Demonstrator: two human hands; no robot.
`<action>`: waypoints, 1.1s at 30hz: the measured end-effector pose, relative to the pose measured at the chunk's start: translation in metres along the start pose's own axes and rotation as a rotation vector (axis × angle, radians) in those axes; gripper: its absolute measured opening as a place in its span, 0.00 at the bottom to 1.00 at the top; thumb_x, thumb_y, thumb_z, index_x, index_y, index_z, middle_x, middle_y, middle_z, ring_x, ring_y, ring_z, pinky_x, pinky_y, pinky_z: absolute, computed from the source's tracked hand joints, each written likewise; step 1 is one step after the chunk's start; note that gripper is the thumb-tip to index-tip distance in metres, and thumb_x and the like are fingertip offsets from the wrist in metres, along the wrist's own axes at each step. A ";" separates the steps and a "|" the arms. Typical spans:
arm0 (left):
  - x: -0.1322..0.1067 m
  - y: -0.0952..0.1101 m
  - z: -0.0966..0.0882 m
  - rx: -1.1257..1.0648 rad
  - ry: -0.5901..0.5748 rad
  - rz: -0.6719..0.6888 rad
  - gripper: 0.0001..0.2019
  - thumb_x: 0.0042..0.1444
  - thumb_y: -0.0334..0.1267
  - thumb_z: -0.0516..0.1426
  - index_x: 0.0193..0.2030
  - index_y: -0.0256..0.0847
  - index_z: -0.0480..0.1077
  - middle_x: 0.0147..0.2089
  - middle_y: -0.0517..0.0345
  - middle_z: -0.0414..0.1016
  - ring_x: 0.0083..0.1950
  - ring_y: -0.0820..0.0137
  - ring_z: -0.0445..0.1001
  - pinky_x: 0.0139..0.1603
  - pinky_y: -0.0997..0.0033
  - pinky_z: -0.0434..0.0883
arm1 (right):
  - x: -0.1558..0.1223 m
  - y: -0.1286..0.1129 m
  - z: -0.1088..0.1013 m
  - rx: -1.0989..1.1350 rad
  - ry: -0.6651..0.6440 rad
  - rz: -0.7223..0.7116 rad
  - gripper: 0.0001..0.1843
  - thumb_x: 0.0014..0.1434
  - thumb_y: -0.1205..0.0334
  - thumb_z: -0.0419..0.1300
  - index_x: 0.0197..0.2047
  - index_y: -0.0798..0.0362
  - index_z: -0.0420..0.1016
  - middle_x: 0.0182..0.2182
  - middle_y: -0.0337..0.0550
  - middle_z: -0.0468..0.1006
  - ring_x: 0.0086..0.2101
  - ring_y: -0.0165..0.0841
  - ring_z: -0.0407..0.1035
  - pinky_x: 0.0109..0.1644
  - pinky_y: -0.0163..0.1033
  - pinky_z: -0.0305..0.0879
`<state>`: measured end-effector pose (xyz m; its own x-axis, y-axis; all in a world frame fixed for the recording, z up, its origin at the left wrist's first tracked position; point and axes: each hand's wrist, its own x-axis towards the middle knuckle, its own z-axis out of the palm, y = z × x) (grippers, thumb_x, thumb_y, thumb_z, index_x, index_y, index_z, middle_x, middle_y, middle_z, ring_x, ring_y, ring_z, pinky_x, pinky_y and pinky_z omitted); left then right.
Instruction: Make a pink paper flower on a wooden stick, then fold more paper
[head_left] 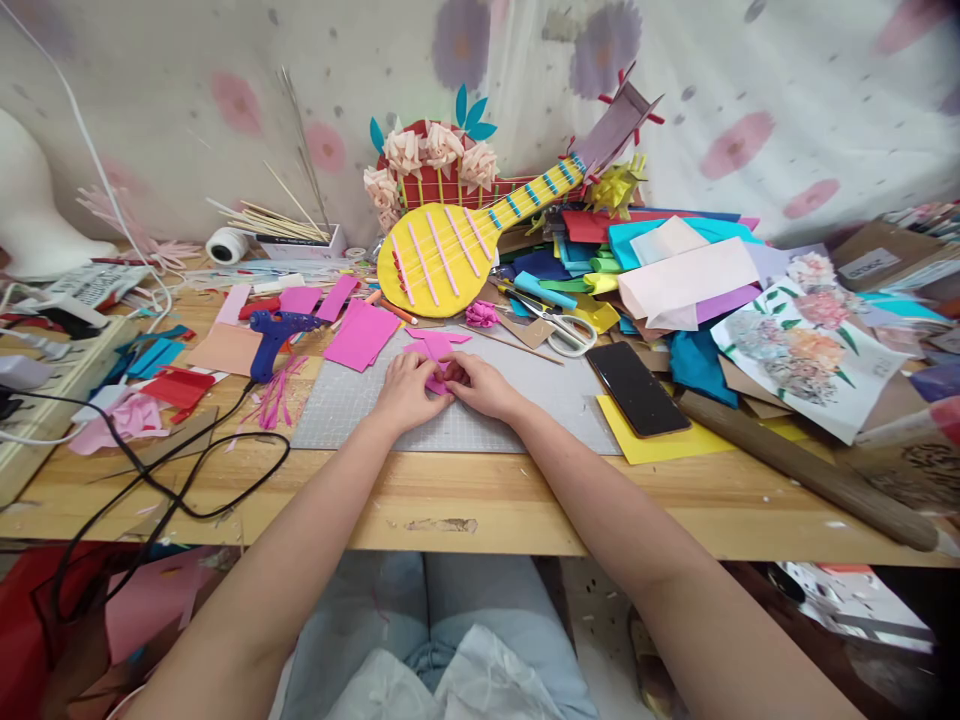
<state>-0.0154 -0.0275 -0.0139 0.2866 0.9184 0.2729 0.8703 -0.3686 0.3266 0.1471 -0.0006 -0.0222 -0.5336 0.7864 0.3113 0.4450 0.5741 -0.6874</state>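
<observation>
Above the grey cutting mat, my left hand and my right hand meet with bent fingers. Both pinch a piece of pink paper, which my fingers partly hide. Just beyond them, pink paper strips lie on the mat. A stack of pink paper sheets rests left of my left hand, overlapping the mat's edge. Further back is a small crumpled pink paper rosette. White-handled scissors lie to the right of my right hand.
A yellow paper lute leans at the back. Left are a blue glue gun, a looping black cord and a power strip. On the right lie a phone, a wooden stick and piled coloured paper.
</observation>
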 end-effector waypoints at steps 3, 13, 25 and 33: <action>0.000 0.000 -0.002 -0.014 -0.009 0.002 0.10 0.47 0.42 0.56 0.37 0.41 0.69 0.41 0.53 0.66 0.48 0.62 0.62 0.52 0.60 0.61 | -0.001 -0.003 -0.001 -0.056 -0.001 -0.052 0.17 0.51 0.68 0.56 0.47 0.54 0.66 0.35 0.42 0.72 0.36 0.30 0.65 0.44 0.39 0.60; 0.003 -0.003 0.000 -0.068 0.024 -0.047 0.14 0.46 0.26 0.50 0.35 0.44 0.72 0.41 0.54 0.68 0.48 0.63 0.64 0.53 0.60 0.62 | -0.002 -0.007 0.001 -0.211 -0.025 -0.128 0.19 0.53 0.67 0.54 0.50 0.57 0.63 0.39 0.47 0.71 0.39 0.34 0.63 0.48 0.42 0.58; 0.003 -0.041 -0.008 -0.253 0.152 -0.063 0.25 0.40 0.21 0.45 0.44 0.40 0.69 0.51 0.55 0.72 0.56 0.70 0.66 0.60 0.64 0.60 | -0.007 -0.014 -0.006 -0.240 -0.033 -0.225 0.26 0.51 0.62 0.57 0.54 0.55 0.60 0.41 0.48 0.70 0.41 0.37 0.61 0.48 0.44 0.58; 0.000 -0.029 -0.010 -0.095 0.041 0.003 0.26 0.44 0.26 0.49 0.54 0.39 0.64 0.52 0.55 0.72 0.55 0.66 0.67 0.65 0.57 0.52 | -0.003 -0.003 -0.007 -0.325 0.081 -0.149 0.32 0.45 0.74 0.50 0.56 0.58 0.59 0.43 0.50 0.68 0.43 0.38 0.59 0.51 0.44 0.57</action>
<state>-0.0443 -0.0181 -0.0143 0.2706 0.9112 0.3105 0.8270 -0.3852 0.4094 0.1520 -0.0037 -0.0166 -0.5569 0.6965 0.4525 0.5787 0.7161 -0.3902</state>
